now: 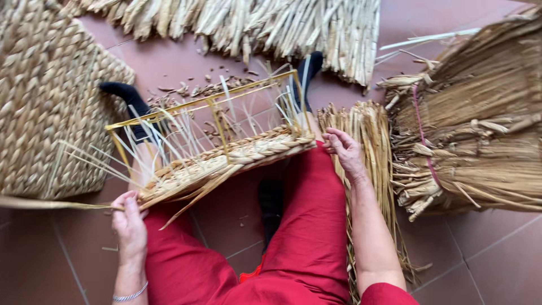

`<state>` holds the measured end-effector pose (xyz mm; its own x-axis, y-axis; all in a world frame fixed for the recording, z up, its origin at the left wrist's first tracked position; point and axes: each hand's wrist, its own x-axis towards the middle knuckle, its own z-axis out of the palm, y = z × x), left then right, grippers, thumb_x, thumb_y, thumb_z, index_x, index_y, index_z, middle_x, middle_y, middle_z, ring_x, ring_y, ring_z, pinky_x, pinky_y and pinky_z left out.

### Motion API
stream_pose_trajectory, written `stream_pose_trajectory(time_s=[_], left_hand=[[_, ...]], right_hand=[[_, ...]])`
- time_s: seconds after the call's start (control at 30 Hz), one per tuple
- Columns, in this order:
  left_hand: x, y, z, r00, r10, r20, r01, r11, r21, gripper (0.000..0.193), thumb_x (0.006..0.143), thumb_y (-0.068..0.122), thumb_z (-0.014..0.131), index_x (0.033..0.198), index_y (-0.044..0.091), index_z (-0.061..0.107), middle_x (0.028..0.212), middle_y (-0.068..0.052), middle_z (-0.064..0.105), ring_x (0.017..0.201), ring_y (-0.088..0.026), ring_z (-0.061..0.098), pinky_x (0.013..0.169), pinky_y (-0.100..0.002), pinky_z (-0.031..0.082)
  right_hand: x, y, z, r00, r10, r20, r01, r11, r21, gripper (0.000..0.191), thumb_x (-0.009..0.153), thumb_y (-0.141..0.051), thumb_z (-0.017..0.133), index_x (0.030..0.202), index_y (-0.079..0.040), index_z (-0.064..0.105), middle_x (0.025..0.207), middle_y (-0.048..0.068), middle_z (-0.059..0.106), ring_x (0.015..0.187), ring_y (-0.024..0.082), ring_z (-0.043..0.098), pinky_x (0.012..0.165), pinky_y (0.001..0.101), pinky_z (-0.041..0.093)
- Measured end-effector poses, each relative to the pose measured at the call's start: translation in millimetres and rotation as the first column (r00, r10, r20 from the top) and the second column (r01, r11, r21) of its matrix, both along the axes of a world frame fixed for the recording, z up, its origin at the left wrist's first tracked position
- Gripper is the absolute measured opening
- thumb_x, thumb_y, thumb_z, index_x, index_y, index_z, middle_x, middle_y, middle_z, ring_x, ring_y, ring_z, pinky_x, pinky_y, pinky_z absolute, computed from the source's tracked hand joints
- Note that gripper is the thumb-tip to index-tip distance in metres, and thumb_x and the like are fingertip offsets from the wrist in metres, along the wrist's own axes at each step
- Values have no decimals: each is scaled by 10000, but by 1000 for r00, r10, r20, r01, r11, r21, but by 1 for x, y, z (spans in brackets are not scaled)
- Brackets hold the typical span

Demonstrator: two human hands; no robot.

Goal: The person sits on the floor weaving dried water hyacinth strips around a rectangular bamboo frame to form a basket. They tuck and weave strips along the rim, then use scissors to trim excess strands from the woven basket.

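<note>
While weaving on the frame [209,107] across the lap, keep tension: left hand [129,223], fingers pinched on a strand [51,204] running out left; right hand [342,148], fingers loosely curled and empty, touching the loose bundle [370,141] just right of the braid [237,155]. Tight left by the finished basket [39,101], right by the tied sheaf [474,124]; open floor [34,260] near left.

Bare tiles [485,260] right; straw bundle [474,130], woven basket [45,96] flank frame [209,130].
</note>
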<state>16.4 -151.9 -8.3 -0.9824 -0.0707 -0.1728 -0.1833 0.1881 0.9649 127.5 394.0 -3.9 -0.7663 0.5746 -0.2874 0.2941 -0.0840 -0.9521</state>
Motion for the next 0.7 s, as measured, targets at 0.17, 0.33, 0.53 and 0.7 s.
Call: stream_pose_trajectory(time_s=[0.17,0.33,0.53,0.7], left_hand=[[-1,-9,25,993,40,114,-51,994,98,404,1157,334,374,1294,-27,496,1253,-181,643,918,-262,727,817,-365,602],[0,-27,37,964,25,263,-32,999,23,568,1222,443,341,1235,-69,586,1024,-215,700,763,-244,678,685,-336,542],[11,-15,50,909,-19,416,194,903,-384,473,1082,401,573,1082,-43,733,922,-167,765,726,-180,680,693,-314,542],[30,38,98,835,-251,490,473,783,-404,329,912,354,724,994,49,815,750,-149,780,608,-192,686,614,-325,552]], right_hand=[[25,20,-25,921,-258,292,-4,743,669,187,936,-234,777,1064,-98,772,969,111,755,881,230,703,819,376,567],[36,14,-31,775,-414,478,-265,474,839,210,759,-247,821,872,-125,693,867,148,652,885,332,619,728,474,501],[37,22,-35,759,-444,476,-173,567,805,85,835,-213,747,872,-140,724,928,124,694,935,318,642,809,465,504],[51,35,-26,927,-249,281,60,838,543,220,892,-243,770,1032,-73,760,899,68,749,815,174,699,764,331,556]])
